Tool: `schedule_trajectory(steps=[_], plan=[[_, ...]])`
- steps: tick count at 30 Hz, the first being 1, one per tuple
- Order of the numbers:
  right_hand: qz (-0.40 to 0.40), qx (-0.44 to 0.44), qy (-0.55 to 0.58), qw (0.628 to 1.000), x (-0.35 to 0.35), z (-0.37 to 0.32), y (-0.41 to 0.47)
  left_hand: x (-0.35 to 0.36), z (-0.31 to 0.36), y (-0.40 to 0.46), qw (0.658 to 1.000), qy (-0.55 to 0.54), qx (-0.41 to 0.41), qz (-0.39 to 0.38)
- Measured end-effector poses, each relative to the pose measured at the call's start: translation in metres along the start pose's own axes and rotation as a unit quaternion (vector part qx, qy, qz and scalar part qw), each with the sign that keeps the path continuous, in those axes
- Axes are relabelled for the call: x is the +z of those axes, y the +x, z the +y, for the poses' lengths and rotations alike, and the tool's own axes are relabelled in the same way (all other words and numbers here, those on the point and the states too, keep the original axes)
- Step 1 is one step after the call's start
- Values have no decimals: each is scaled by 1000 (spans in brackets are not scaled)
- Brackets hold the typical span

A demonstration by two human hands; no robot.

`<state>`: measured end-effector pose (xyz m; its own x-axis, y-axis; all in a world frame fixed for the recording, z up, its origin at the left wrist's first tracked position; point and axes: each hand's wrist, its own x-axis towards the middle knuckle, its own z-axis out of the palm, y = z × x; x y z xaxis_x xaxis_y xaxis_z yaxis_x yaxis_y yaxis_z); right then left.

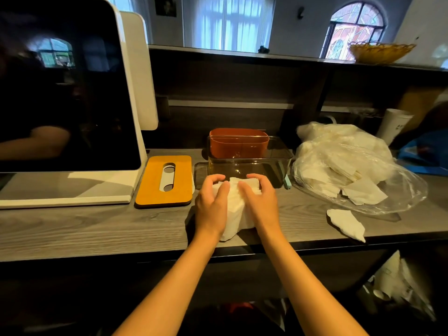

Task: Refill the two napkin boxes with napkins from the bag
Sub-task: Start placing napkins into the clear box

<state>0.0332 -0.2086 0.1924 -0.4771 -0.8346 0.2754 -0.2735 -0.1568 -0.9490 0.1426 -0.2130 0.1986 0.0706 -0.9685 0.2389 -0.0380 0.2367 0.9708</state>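
Your grey wood-grain counter (72, 229) carries a large white-framed dark touchscreen terminal (60, 93) at the left. At the right lies the crumpled clear plastic bag of white napkins (344, 166). The clear rectangular napkin box (249, 161) stands open behind your hands, with an orange-red plastic box (238, 141) behind it. Your left hand (212, 204) and right hand (260, 202) curl around a white napkin stack (236, 209) resting on the counter. The orange slotted lid (164, 180) lies flat to the left.
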Motion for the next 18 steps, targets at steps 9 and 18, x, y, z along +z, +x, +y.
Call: schedule_trajectory(steps=[9, 18], plan=[[9, 39, 0, 999, -1, -3, 1, -6, 2, -2, 990, 82, 60, -95], [52, 2, 27, 998, -5, 0, 1, -36, -4, 9, 926, 266, 165, -212]])
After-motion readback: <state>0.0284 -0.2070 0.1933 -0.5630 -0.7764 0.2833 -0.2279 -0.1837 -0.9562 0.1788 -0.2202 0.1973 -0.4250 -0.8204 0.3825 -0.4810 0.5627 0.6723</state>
